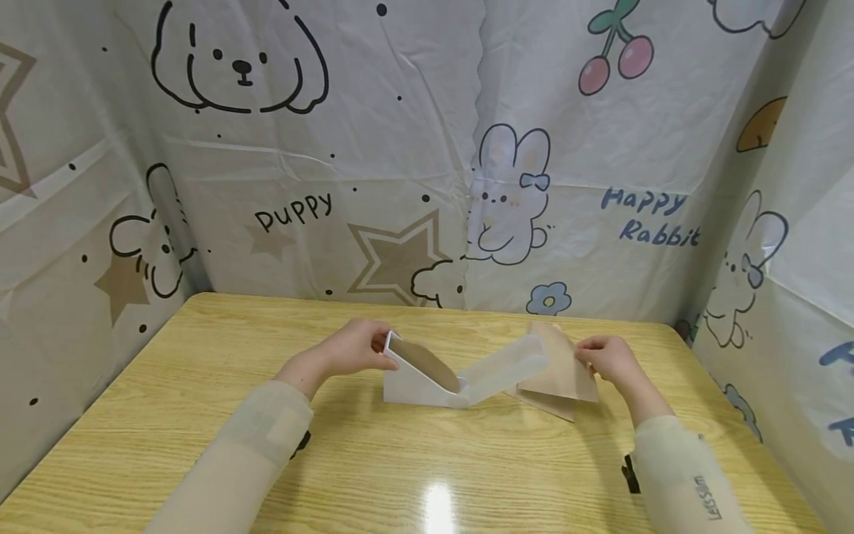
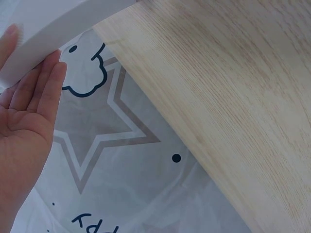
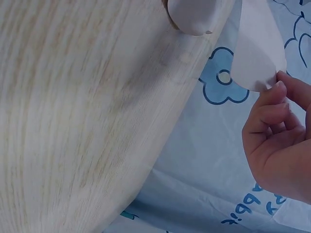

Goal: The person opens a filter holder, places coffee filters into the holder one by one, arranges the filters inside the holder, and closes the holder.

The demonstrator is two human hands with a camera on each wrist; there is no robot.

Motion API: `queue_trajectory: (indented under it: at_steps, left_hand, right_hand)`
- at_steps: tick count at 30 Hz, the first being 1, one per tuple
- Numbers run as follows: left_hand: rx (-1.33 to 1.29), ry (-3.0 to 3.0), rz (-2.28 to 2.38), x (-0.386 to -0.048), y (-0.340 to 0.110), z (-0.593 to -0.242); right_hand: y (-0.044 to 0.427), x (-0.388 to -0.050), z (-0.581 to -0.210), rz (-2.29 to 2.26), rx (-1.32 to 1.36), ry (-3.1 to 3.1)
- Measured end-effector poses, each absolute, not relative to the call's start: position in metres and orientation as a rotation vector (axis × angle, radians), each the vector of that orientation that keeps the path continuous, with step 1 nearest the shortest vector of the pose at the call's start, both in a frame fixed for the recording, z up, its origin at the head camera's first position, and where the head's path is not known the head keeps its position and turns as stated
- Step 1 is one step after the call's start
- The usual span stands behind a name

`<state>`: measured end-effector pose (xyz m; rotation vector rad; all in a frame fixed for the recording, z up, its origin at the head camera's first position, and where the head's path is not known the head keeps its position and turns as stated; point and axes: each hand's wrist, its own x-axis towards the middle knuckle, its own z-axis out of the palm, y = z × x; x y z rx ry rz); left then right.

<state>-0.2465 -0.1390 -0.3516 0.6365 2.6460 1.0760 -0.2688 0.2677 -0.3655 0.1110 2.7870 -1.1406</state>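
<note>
A white box (image 1: 420, 387) with brown paper sheets (image 1: 427, 363) inside stands mid-table, its translucent lid (image 1: 505, 368) swung open to the right. My left hand (image 1: 356, 346) grips the box's raised left end; in the left wrist view that hand (image 2: 31, 111) has thumb and fingers on either side of the white box (image 2: 53, 34). Between thumb and fingertips, my right hand (image 1: 610, 360) pinches the right edge of a brown sheet (image 1: 560, 367). The right wrist view shows the hand (image 3: 279, 126) pinching the sheet's corner (image 3: 257, 53).
Another brown sheet (image 1: 550, 404) lies partly under the held one, beside the lid. The wooden table (image 1: 373, 467) meets a patterned cloth (image 1: 414, 148) at the back and sides.
</note>
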Motion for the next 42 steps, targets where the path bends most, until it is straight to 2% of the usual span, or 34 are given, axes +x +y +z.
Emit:
queue_trajectory:
  at_steps: [22,42]
  left_hand:
    - [0.669,2.643,1.088,-0.247,-0.14,-0.351]
    - [0.677,2.644,1.089,-0.248,-0.141,-0.352]
  right_hand:
    - [0.273,-0.266,-0.352,-1.19,0.067,2.869]
    - [0.273,-0.259,-0.317,-1.306,-0.011,2.966]
